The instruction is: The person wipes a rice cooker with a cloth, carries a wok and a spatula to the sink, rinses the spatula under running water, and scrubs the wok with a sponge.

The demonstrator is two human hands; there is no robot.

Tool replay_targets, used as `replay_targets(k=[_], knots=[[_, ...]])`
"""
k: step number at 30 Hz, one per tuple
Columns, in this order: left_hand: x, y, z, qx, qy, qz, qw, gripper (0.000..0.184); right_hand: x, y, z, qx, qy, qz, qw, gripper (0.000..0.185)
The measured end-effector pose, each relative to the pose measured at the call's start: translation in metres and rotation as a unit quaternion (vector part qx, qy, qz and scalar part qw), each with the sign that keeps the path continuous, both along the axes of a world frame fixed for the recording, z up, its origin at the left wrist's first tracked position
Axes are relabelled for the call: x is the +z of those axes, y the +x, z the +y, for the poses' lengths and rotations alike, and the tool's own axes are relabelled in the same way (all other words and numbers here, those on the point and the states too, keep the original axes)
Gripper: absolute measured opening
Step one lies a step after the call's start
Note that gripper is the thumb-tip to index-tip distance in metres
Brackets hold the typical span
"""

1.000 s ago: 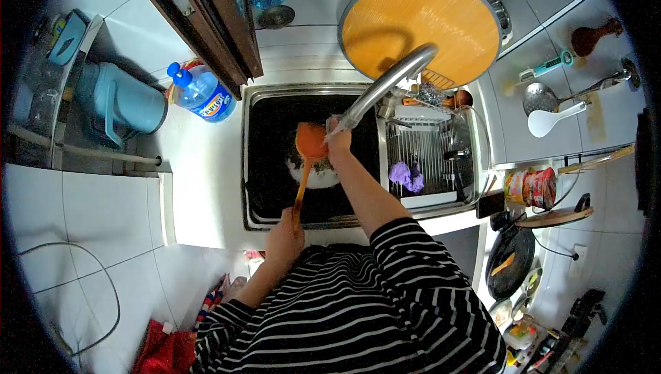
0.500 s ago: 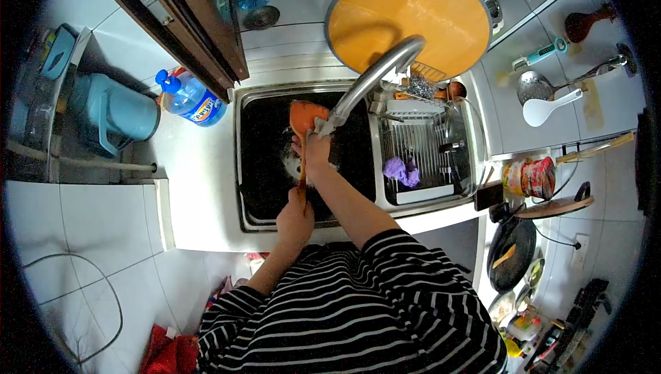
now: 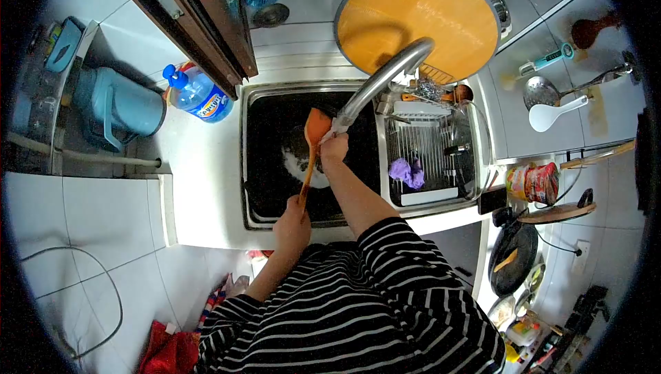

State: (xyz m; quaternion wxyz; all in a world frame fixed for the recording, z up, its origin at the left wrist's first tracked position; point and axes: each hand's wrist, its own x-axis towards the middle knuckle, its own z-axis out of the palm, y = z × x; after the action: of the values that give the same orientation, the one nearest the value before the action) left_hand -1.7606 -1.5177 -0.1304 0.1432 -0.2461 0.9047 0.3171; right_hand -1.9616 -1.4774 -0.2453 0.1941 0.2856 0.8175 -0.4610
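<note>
A spatula with an orange head (image 3: pixel 317 127) and a brown handle slants over the dark sink (image 3: pixel 265 195). My left hand (image 3: pixel 292 226) is closed round the lower end of its handle, near the sink's front edge. Just right of the spatula head, my right hand (image 3: pixel 334 148) is closed right below the whitish tip of the metal faucet (image 3: pixel 385 76). Its fingers are partly hidden, so I cannot tell whether they grip the faucet tip or something else. White suds or water (image 3: pixel 303 167) show in the sink beneath the spatula.
Right of the sink is a dish rack (image 3: pixel 427 198) with a purple cloth (image 3: pixel 406 173). A round orange board (image 3: pixel 420 23) leans behind the faucet. On the left counter stand a blue detergent bottle (image 3: pixel 201 96) and a blue pitcher (image 3: pixel 127 109). An open brown cabinet door (image 3: pixel 200 23) overhangs the back left.
My right hand has moved right, from behind the spatula to beside the faucet tip. The spatula has shifted right and down a little, its head turning, and my left hand slightly down.
</note>
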Motion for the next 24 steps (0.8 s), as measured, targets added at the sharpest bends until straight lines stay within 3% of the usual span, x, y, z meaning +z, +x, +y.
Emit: replay_targets(k=[3, 4, 8, 9, 11, 12, 15, 16, 19, 20, 23, 24], knots=[[-0.001, 0.011, -0.010, 0.050, 0.092, -0.004, 0.994, 0.039, -0.058, -0.011, 0.008, -0.124, -0.031, 0.037, 0.991, 0.031], [-0.002, 0.016, -0.013, 0.071, 0.121, -0.010, 0.990, 0.039, -0.075, -0.022, 0.014, -0.141, -0.001, -0.026, 0.990, 0.036], [-0.019, 0.029, -0.020, 0.077, 0.126, 0.061, 0.987, 0.038, -0.124, -0.021, 0.057, -0.133, -0.326, -0.106, 0.930, 0.049], [-0.018, 0.026, -0.020, 0.077, 0.116, 0.051, 0.989, 0.037, -0.106, -0.015, 0.057, -0.129, -0.322, -0.142, 0.927, 0.054], [-0.010, 0.019, -0.021, 0.076, 0.095, 0.031, 0.992, 0.035, -0.019, 0.003, 0.046, -0.121, -0.315, -0.214, 0.917, 0.062], [-0.005, 0.016, -0.022, 0.048, 0.043, 0.033, 0.997, 0.035, 0.014, 0.009, 0.045, -0.035, -0.300, -0.235, 0.924, 0.075], [0.003, 0.012, -0.023, -0.041, -0.103, 0.050, 0.993, 0.036, 0.043, 0.021, 0.030, -0.120, -0.310, -0.205, 0.921, 0.087], [0.002, 0.012, -0.023, -0.072, -0.143, 0.062, 0.985, 0.038, 0.060, 0.025, 0.025, -0.149, -0.380, -0.160, 0.899, 0.071], [0.006, 0.015, -0.019, -0.131, -0.194, 0.072, 0.970, 0.042, 0.014, 0.023, 0.022, -0.146, -0.568, -0.057, 0.808, 0.046], [0.008, 0.015, -0.018, -0.145, -0.199, 0.072, 0.967, 0.043, -0.026, 0.011, 0.025, -0.162, -0.503, -0.099, 0.843, 0.031], [-0.017, 0.023, -0.017, 0.014, 0.051, 0.146, 0.988, 0.042, 0.025, 0.011, 0.022, -0.180, -0.536, -0.119, 0.816, 0.026], [-0.031, 0.022, -0.020, 0.082, 0.133, 0.096, 0.983, 0.037, 0.002, 0.007, 0.021, -0.184, -0.529, -0.125, 0.819, 0.025]])
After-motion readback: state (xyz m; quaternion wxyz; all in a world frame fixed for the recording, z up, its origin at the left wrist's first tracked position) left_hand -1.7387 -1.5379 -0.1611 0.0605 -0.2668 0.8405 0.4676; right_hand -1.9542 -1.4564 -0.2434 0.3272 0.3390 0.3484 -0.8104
